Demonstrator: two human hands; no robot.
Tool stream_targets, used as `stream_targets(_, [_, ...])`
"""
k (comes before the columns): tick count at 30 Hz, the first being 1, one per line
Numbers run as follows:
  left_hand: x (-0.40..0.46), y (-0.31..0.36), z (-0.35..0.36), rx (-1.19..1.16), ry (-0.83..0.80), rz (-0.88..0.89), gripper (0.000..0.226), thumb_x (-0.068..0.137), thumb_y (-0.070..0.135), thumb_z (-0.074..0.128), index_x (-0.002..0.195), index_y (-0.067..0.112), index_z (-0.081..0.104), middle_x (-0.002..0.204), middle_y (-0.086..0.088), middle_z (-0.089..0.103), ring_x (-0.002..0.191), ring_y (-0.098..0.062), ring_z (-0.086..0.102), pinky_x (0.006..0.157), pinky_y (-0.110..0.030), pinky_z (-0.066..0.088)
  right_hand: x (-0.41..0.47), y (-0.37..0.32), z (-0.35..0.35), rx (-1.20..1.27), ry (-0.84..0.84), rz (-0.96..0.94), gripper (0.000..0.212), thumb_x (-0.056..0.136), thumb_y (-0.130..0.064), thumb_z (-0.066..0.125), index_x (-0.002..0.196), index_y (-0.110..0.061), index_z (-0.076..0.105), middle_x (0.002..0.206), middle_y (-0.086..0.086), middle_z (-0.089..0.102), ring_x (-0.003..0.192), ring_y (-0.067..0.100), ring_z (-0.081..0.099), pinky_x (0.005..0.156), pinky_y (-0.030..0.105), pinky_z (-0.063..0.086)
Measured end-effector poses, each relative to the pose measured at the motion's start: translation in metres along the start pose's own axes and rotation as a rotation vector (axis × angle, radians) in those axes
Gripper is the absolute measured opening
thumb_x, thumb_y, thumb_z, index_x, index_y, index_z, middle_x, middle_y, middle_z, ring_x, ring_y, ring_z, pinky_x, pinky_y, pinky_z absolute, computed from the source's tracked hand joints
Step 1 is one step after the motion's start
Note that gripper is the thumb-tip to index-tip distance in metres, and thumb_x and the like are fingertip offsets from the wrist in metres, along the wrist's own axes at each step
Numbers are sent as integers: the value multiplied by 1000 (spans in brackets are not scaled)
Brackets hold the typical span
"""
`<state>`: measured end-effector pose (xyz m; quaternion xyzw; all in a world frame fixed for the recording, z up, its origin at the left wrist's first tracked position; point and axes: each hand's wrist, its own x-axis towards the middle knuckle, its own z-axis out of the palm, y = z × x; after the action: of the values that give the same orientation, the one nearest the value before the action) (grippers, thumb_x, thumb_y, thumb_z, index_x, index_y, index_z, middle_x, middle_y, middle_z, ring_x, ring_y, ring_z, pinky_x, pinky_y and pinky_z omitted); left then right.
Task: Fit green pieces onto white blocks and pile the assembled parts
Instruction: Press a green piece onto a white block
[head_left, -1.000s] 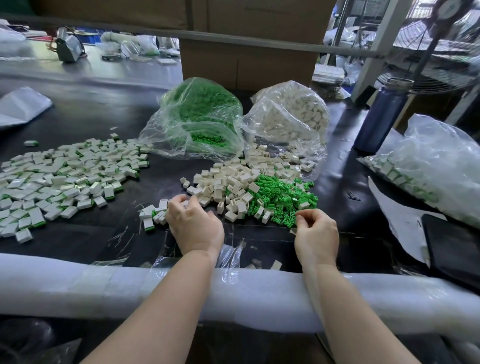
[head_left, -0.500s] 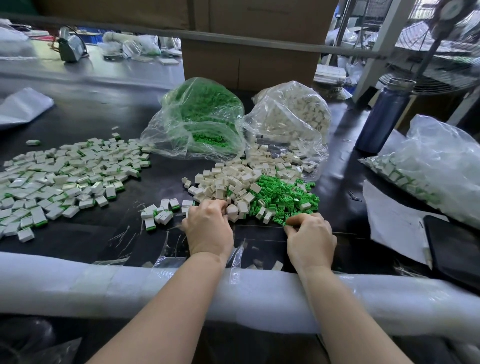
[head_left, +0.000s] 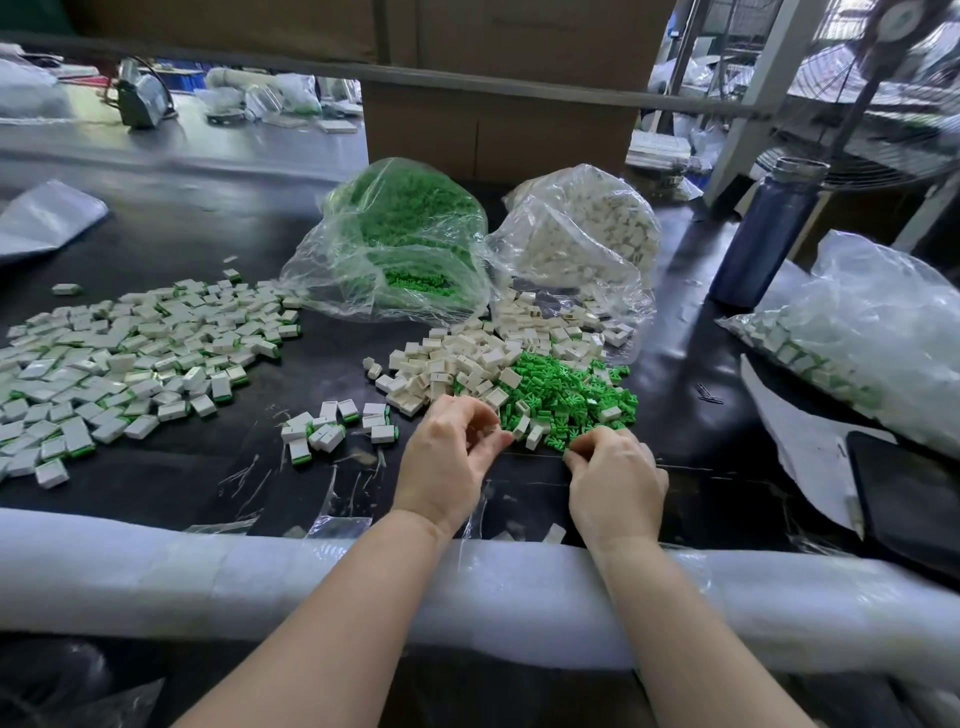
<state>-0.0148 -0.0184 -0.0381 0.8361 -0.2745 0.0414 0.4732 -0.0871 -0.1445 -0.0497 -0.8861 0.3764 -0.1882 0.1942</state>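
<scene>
A: Where are the parts?

B: The loose white blocks (head_left: 470, 364) and green pieces (head_left: 563, 392) lie in one heap on the black table (head_left: 218, 478), just in front of both hands. They point every way, with no common long axis. The assembled parts (head_left: 130, 358) spread flat at the left, and a small cluster (head_left: 337, 426) sits just left of the left hand.

A: And the hands?

B: The left hand (head_left: 447, 462) has its fingers curled at the heap's near edge, thumb meeting fingertips; whether it grips a piece I cannot tell. The right hand (head_left: 615, 478) is curled too, its fingertips pinching a green piece at the green pile's near edge.

A: Any change?

B: A second ago the left hand was over the small cluster; it has moved right to the heap. The right hand has stayed at the green pile.
</scene>
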Motion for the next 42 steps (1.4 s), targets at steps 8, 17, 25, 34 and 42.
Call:
stream_targets(8, [-2,1,2,-167,-215,-56,13,77,15,73,80,20,62,77,1,61,68,-8,56,72,-15,50,-3,-2,-4,400,14,-227,15,87,-5,60,94,-14,69,91,-1,65,92,17,56,84,25,43])
stream_targets(17, [0,-3,4,-302,-248,-94,17,77,7,73,87,19,65,78,5,63,69,-3,57,69,-9,47,1,2,-10,941,-172,-90,24,77,4,70,69,-18,63,60,-7,66,60,6,62,60,16,51])
stream_targets(25, [1,-5,4,-360,-341,-104,20,82,12,69,81,30,62,78,11,65,72,2,59,74,-10,47,0,1,-11,957,-263,-141,23,78,4,69,73,-19,69,64,-6,68,62,7,62,65,18,53])
stream_targets(34, [3,-8,5,-381,-380,-133,19,86,13,64,80,30,62,75,5,63,74,-13,60,78,-27,52,0,0,-13,944,-244,-159,21,79,2,69,73,-18,68,64,-6,67,61,4,61,64,18,51])
stream_targets(42, [2,-6,2,-500,-331,-171,13,83,4,66,85,17,65,80,-6,67,70,-11,65,70,-21,55,-2,-2,-11,868,-270,-168,18,78,2,69,71,-14,67,67,-3,66,63,5,61,64,21,52])
